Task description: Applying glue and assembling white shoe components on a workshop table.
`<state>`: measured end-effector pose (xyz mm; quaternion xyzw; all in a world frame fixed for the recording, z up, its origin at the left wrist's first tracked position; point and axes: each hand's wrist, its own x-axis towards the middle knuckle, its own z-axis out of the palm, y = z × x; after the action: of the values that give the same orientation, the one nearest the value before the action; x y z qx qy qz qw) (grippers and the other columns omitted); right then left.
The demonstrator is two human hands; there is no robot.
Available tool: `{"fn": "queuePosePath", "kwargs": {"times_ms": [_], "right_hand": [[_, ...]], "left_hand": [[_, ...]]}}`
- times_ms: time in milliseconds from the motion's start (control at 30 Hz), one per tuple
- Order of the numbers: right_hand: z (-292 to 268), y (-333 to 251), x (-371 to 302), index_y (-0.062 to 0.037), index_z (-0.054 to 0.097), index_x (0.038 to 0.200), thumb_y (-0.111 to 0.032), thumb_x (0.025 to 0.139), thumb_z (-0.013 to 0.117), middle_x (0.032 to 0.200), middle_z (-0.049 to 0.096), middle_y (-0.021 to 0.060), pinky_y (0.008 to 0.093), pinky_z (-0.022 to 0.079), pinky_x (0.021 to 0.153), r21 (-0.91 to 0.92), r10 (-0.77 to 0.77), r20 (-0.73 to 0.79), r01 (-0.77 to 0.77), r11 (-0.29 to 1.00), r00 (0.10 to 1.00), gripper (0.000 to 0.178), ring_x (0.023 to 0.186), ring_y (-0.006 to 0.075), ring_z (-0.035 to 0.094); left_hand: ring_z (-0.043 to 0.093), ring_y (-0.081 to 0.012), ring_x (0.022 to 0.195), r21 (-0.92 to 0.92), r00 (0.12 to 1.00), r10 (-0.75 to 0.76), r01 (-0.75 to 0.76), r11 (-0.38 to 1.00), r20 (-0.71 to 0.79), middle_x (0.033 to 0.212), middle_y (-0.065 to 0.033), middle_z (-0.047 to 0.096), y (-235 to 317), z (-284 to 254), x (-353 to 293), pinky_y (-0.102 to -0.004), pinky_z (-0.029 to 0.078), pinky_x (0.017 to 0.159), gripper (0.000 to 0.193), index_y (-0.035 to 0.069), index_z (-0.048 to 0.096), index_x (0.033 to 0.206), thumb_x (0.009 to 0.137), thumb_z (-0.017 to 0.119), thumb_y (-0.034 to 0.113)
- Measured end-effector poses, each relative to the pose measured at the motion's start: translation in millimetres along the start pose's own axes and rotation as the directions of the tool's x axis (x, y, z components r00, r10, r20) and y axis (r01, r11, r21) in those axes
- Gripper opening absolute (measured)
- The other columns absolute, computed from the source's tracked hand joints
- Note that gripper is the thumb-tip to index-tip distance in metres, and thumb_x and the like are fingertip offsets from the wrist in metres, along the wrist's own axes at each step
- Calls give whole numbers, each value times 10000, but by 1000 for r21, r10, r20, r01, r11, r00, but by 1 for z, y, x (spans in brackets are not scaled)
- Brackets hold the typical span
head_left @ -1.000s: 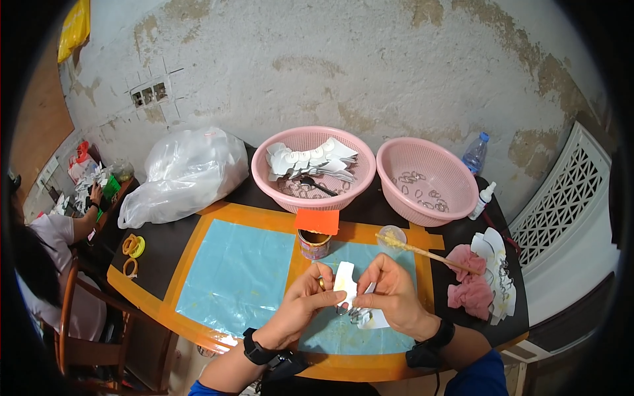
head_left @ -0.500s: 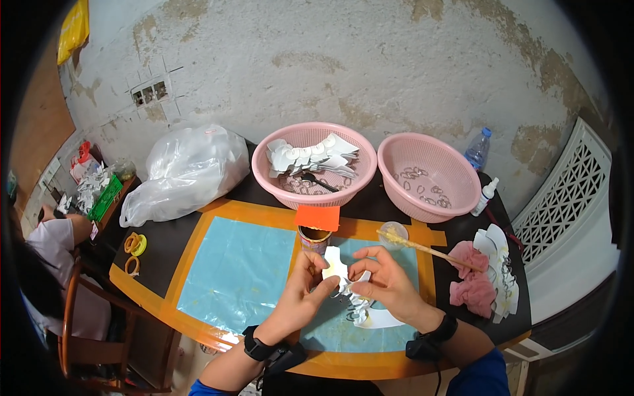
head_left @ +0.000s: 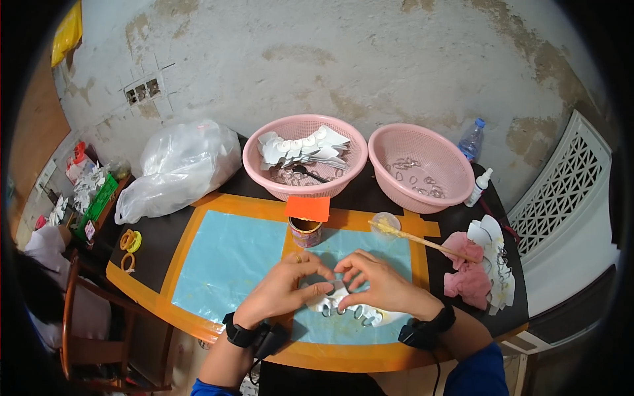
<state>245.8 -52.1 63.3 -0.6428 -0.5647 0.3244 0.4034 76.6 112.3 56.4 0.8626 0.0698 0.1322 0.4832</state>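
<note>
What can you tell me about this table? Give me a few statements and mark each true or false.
1. The left hand and right hand are both at the white pieces. True.
2. The bag stands right of both baskets. False: the bag is left of the left basket and right basket.
3. The stick reaches over the pink cloth. True.
4. The clear bottle's cap is red. False: the clear bottle has a blue cap.
5. An orange card is at the top of the tin. True.
</note>
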Motion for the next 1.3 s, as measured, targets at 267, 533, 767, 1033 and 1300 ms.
{"fn": "queuePosePath", "kwargs": {"times_ms": [267,533,767,1033,1300], "right_hand": [[-84,16,-40,-47,617,950,-171,689,828,952,628,98,414,464,769,-783,-234,-427,-227,580,874,358,916,322,582],[-93,53,-67,-39,665,911,-107,809,703,847,620,105,426,463,741,-761,-266,-435,-194,619,860,128,863,318,596],[-84,52,-84,-45,629,908,-92,865,660,868,583,129,469,478,667,-722,-264,-428,-151,675,865,71,788,358,625],[-84,60,-92,-36,653,947,-80,895,630,869,605,130,470,487,649,-755,-273,-415,-161,635,868,72,756,377,626],[-104,28,-117,-58,666,846,-24,794,610,815,632,122,452,496,660,-774,-171,-432,-267,574,885,84,779,341,648]], "left_hand": [[622,-228,931,-218,977,-140,103,971,-159,971,-94,658,-10,8,8,-332,503,820,343,38,647,1153,857,761,169],[500,-374,1188,411,973,228,-199,889,-21,1293,-218,512,29,38,64,-447,417,1006,911,49,298,1473,747,829,191],[505,-436,1108,483,990,128,-144,864,67,1239,-249,528,6,75,137,-488,422,975,1162,41,173,1517,618,882,240],[566,-430,1052,515,997,65,-79,854,46,1186,-241,589,0,87,160,-472,463,934,1144,42,151,1528,620,833,180],[660,-388,986,484,999,36,-26,875,-11,1131,-194,681,-2,81,167,-428,528,884,1096,46,216,1515,623,835,192]]}}
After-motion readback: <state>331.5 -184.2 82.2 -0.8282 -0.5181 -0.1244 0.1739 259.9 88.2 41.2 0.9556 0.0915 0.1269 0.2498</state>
